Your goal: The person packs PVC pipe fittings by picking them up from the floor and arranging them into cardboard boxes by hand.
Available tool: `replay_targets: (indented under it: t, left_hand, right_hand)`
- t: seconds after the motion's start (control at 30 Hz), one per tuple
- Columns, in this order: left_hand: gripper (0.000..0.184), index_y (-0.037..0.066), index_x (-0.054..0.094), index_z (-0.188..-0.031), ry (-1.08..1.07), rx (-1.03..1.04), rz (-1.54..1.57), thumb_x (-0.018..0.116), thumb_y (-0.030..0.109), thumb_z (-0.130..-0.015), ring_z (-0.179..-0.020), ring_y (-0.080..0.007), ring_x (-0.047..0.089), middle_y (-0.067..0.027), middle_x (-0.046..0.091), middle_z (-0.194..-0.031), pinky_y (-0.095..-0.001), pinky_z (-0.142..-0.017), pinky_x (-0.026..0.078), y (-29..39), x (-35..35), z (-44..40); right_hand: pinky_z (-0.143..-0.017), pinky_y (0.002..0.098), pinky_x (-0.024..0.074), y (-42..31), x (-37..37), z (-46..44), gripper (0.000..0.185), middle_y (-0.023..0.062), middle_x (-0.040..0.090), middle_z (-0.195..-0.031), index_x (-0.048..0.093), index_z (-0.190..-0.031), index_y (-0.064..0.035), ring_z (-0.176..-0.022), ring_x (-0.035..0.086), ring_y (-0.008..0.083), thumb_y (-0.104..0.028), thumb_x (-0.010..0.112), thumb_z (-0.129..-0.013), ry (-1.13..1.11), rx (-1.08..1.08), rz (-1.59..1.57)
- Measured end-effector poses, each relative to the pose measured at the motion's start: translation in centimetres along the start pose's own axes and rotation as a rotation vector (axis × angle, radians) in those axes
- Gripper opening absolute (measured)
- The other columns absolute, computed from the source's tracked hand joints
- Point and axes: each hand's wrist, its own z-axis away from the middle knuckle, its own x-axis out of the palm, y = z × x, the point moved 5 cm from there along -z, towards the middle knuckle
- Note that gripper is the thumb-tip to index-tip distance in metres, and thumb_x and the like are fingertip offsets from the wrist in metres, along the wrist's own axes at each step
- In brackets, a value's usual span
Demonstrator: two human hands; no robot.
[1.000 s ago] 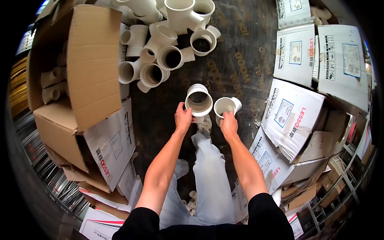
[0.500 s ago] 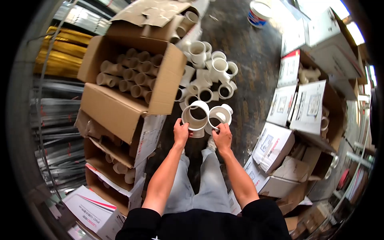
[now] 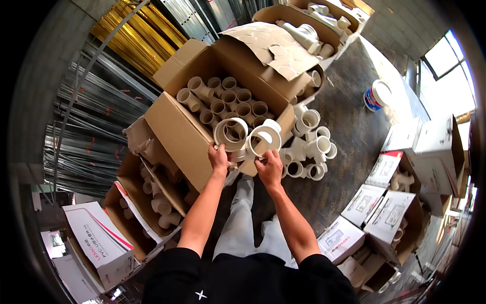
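My left hand [image 3: 219, 157] grips the rim of a white PVC pipe fitting [image 3: 221, 144], its round mouth facing up. My right hand [image 3: 269, 167] pinches the rim of a second white pipe fitting [image 3: 275, 129], held right beside the first. Both fittings are over the near edge of an open cardboard box [image 3: 178, 133]. Inside that box stand several rows of similar white fittings [image 3: 219, 107], mouths upward. More loose fittings [image 3: 318, 146] lie in a pile on the floor to the right of the box.
A white and blue bucket [image 3: 377, 95] stands on the dark floor [image 3: 336, 187]. Opened cartons [image 3: 387, 213] line the right side. At the left are another carton [image 3: 96, 235] and racks of metal profiles [image 3: 86, 109]. A torn cardboard sheet [image 3: 276, 48] covers a box farther back.
My body and view have turned left toward the box. Both hands have carried the two fittings from above the floor pile to the box's edge.
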Motion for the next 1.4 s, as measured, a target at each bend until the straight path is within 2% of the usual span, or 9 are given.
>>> replay_targets:
  t: [0.37,0.5,0.6,0.7,0.83,1.03,1.1,1.23,1.4]
  left_hand:
    - [0.04,-0.001,0.052,-0.125,-0.049,-0.342,-0.156,0.056,0.012,-0.087,-0.05,-0.0193,0.062,-0.0139,0.067,-0.086,-0.0331,-0.044,0.051,-15.0,4.0,-22.6]
    - [0.028,-0.001,0.058,-0.114,-0.068,-0.399,-0.222,0.056,0.016,-0.092,-0.053,-0.0165,0.061,-0.0114,0.066,-0.081,-0.0302,-0.046,0.048,-20.8,4.8,-26.0]
    - [0.032,0.002,0.066,-0.105,-0.164,-0.536,-0.496,0.06,0.032,-0.095,-0.071,-0.032,0.07,-0.0176,0.07,-0.078,-0.0435,-0.072,0.052,-24.5,4.8,-26.9]
    - [0.034,0.005,0.066,-0.112,-0.248,-0.366,-0.68,0.054,0.033,-0.097,-0.098,-0.0474,0.064,-0.0232,0.071,-0.095,-0.053,-0.085,0.049,-29.6,4.8,-27.8]
    - [0.037,0.008,0.059,-0.124,-0.355,-0.227,-0.76,0.055,0.031,-0.095,-0.105,-0.048,0.061,-0.0282,0.067,-0.109,-0.055,-0.09,0.048,-25.0,5.7,-27.5]
    - [0.041,0.007,0.057,-0.126,-0.556,-0.152,-0.901,0.06,0.028,-0.091,-0.102,-0.0437,0.065,-0.0231,0.07,-0.105,-0.0544,-0.088,0.049,-16.5,4.9,-28.8]
    - [0.04,0.006,0.058,-0.125,-0.598,0.231,-1.121,0.062,0.027,-0.091,-0.094,-0.0402,0.068,-0.0204,0.071,-0.101,-0.0508,-0.087,0.05,-12.1,3.9,-30.9]
    - [0.028,0.009,0.064,-0.111,-0.389,0.57,-1.372,0.067,0.025,-0.088,-0.096,-0.03,0.067,-0.0134,0.072,-0.087,-0.0531,-0.108,0.037,-6.8,-1.1,-35.7]
    - [0.019,0.011,0.074,-0.09,-0.28,0.656,-1.248,0.074,0.027,-0.08,-0.104,-0.0288,0.062,-0.0104,0.072,-0.087,-0.0537,-0.117,0.026,-7.7,-5.3,-37.3]
  right_hand:
    - [-0.071,0.0345,0.0568,8.4,15.5,-13.3,0.015,0.011,0.059,-0.093,0.063,-0.09,-0.0012,-0.078,0.07,0.0254,-0.008,0.072,-0.082,-0.238,0.148,0.108]
    - [-0.069,0.0362,0.0553,12.2,18.1,-15.2,0.013,0.0118,0.059,-0.092,0.063,-0.09,-0.0004,-0.075,0.067,0.0275,-0.008,0.071,-0.083,-0.229,0.224,0.183]
    - [-0.069,0.0369,0.0542,14.2,18.9,-15.3,0.013,0.0128,0.058,-0.092,0.063,-0.09,-0.0008,-0.075,0.065,0.0287,-0.008,0.07,-0.083,-0.215,0.288,0.2]
    - [-0.072,0.0378,0.0537,16.3,19.6,-14.9,0.014,0.0138,0.058,-0.094,0.063,-0.093,-0.0015,-0.078,0.064,0.0298,-0.008,0.07,-0.083,-0.202,0.321,0.244]
    - [-0.071,0.0372,0.054,16.0,19.9,-15.2,0.013,0.0143,0.058,-0.095,0.063,-0.095,-0.0009,-0.078,0.064,0.0293,-0.006,0.069,-0.085,-0.204,0.301,0.28]
    - [-0.071,0.0361,0.0534,15.8,21.0,-16.1,0.01,0.0137,0.058,-0.095,0.063,-0.095,-0.0001,-0.077,0.064,0.0272,-0.003,0.068,-0.086,-0.165,0.311,0.257]
    - [-0.074,0.0379,0.0516,14.7,21.2,-17.3,0.011,0.0138,0.058,-0.095,0.063,-0.095,-0.0008,-0.082,0.063,0.0288,-0.003,0.067,-0.086,-0.166,0.276,0.3]
    - [-0.075,0.0385,0.0507,13.0,22.7,-20.1,0.01,0.0138,0.058,-0.095,0.063,-0.097,-0.0018,-0.084,0.063,0.0293,-0.006,0.066,-0.088,-0.169,0.201,0.299]
    - [-0.075,0.0391,0.0508,12.9,26.7,-24.2,0.01,0.0152,0.058,-0.097,0.065,-0.101,-0.0032,-0.083,0.063,0.0322,-0.007,0.065,-0.092,-0.252,0.126,0.267]
